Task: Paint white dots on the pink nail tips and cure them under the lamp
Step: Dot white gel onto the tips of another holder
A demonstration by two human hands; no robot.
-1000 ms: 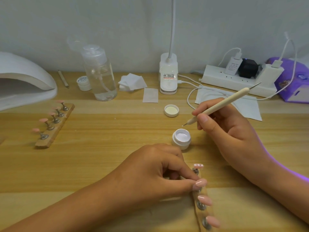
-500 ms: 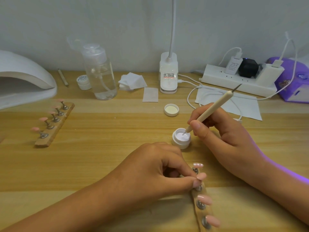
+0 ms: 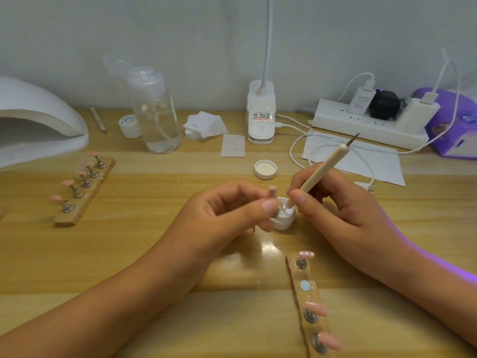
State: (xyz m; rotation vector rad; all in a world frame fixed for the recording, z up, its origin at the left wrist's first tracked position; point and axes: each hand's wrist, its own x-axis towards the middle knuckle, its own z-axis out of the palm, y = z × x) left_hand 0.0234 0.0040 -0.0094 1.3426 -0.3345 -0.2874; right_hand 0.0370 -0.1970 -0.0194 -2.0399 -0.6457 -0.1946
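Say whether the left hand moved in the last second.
Yes. The left hand went from the near wooden strip forward to the white jar, pinching a nail tip.

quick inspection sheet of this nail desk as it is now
surface: wooden table
job's things: white gel jar open, lid lying behind it; near holder strip carries three pink tips, one slot bare; far holder strip carries five; curing lamp at left
clutter: pump bottle, wipes, small jar, paper sheet, tissue pack
hands: left hand pinches a pink tip on its peg beside the jar; right hand holds dotting tool, tip in jar
cables: white cable loops over the paper; power strip holds three plugs
surroundings: plain wall
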